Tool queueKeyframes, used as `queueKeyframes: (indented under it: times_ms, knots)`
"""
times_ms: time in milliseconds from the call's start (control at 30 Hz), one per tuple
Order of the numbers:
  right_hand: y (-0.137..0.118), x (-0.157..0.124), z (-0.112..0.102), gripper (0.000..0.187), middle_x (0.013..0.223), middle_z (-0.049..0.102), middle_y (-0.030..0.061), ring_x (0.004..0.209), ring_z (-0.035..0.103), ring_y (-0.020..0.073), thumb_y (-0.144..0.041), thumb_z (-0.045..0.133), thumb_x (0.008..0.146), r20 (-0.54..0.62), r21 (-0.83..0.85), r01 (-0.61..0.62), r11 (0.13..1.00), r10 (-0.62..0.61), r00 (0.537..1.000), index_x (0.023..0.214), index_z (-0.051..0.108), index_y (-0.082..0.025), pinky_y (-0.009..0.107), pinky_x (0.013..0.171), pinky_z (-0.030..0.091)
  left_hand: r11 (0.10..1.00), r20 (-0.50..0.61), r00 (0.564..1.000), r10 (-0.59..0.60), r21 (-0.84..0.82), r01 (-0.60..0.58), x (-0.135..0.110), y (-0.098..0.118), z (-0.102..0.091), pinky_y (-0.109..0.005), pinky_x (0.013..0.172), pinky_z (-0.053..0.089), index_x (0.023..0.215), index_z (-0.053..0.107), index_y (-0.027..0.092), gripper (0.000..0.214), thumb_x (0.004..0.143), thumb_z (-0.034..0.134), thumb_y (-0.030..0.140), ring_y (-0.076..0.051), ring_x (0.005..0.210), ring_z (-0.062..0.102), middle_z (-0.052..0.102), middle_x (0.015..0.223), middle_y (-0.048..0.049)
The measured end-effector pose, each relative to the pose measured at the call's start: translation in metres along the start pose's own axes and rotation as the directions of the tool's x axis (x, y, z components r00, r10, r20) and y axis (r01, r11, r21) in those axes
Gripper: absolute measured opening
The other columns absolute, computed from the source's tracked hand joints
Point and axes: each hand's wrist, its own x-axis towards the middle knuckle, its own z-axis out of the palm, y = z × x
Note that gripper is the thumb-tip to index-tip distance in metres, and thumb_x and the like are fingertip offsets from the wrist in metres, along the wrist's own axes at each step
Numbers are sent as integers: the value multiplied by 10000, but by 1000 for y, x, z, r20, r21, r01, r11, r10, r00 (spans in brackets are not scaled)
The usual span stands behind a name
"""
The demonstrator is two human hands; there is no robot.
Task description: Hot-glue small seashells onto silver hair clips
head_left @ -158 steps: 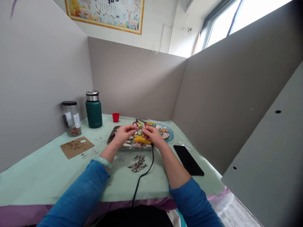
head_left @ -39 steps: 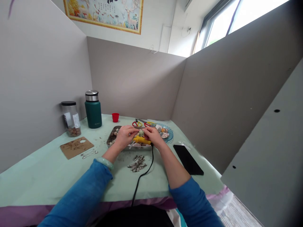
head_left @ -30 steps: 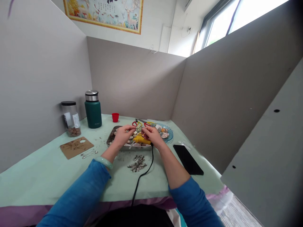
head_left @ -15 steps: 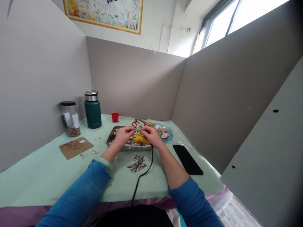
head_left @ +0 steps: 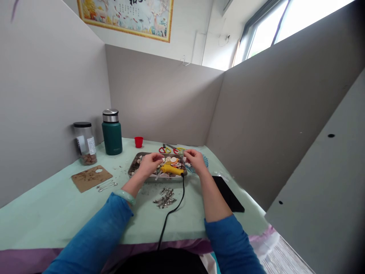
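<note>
My left hand (head_left: 148, 164) hovers over a metal tray (head_left: 132, 168) of shells and small pieces, its fingers curled in; what they hold, if anything, is hidden. My right hand (head_left: 195, 160) is over the blue plate (head_left: 205, 163) of shells just right of the tray. Its fingertips are pinched on a small piece too small to name. A yellow glue gun (head_left: 171, 170) lies across the tray's front edge between my hands. Its black cord (head_left: 170, 213) runs back toward me.
A pile of metal clips (head_left: 165, 198) lies in front of the tray, a black phone (head_left: 229, 190) to its right. Scissors (head_left: 169, 148) and a red cup (head_left: 138, 142) sit behind the tray. At left stand a green flask (head_left: 112, 132), a jar (head_left: 84, 143), cardboard (head_left: 91, 177) and pins (head_left: 107, 185).
Both hands were together over the tray, working a small piece above the glue gun. My right hand has now moved right to the blue plate; the left stays at the tray.
</note>
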Motion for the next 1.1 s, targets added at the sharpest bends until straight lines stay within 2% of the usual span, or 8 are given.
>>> queueKeyframes:
  times_ms: [100, 133, 200, 267, 433, 700, 933, 1100]
  knots:
    - [16, 9, -24, 240, 705, 644, 7, 605, 545, 130, -388, 568, 715, -155, -258, -53, 965, 13, 988, 770, 648, -169, 232, 578, 414, 1000, 10, 1000, -15, -7, 15, 1, -1, -1, -298, 668, 498, 786, 713, 160, 226, 635, 666, 322, -201, 713, 651, 721, 756, -59]
    - [21, 11, -31, 230, 742, 668, 16, 647, 569, 141, -372, 550, 730, -184, -384, -95, 918, 25, 983, 774, 659, -174, 232, 600, 417, 1000, 14, 1000, -17, -5, 17, 1, -1, -1, -299, 671, 497, 775, 715, 165, 221, 631, 666, 326, -203, 714, 651, 723, 751, -55]
    - [29, 12, -40, 223, 808, 697, 18, 728, 604, 156, -339, 515, 762, -225, -606, -201, 770, 76, 971, 813, 680, -197, 228, 630, 415, 1000, 14, 1000, -14, 11, 14, 1, -2, -1, -301, 679, 492, 766, 720, 173, 217, 636, 656, 334, -204, 716, 650, 727, 752, -51]
    - [34, 12, -44, 203, 845, 708, 36, 782, 617, 178, -308, 528, 761, -248, -672, -251, 697, 107, 963, 817, 693, -203, 233, 636, 405, 1000, 5, 1000, -11, 29, 10, 2, -4, -1, -300, 678, 486, 764, 725, 178, 217, 642, 647, 339, -202, 712, 647, 730, 756, -48]
    - [38, 9, -42, 157, 877, 709, 47, 803, 619, 195, -252, 569, 728, -242, -738, -289, 610, 160, 957, 808, 700, -218, 238, 613, 383, 999, -7, 1000, 1, 35, -1, 3, -6, -1, -286, 657, 484, 752, 725, 184, 219, 637, 647, 353, -198, 703, 647, 730, 743, -41]
    - [43, 10, -40, 215, 962, 698, 44, 807, 610, 173, -283, 547, 750, -169, -799, -259, 543, 211, 963, 887, 702, -226, 225, 625, 397, 998, -5, 1000, -1, 68, 1, 2, -4, -1, -280, 649, 478, 756, 726, 188, 205, 650, 641, 341, -197, 701, 647, 731, 750, -39]
    - [41, 6, -38, 204, 975, 679, 129, 983, 595, 283, -207, 609, 715, -197, -857, -308, 413, 290, 936, 882, 726, -207, 332, 766, 442, 998, -9, 1000, 5, 65, -5, 3, -5, -1, -275, 638, 482, 756, 730, 189, 214, 649, 641, 351, -196, 695, 648, 732, 741, -37]
    - [39, 6, -39, 209, 981, 673, 135, 1041, 574, 301, -196, 609, 728, -219, -867, -333, 371, 315, 923, 902, 722, -213, 371, 808, 442, 999, -13, 1000, -6, 41, 7, 2, -4, -1, -274, 638, 480, 742, 727, 193, 196, 639, 653, 342, -194, 698, 648, 731, 739, -32]
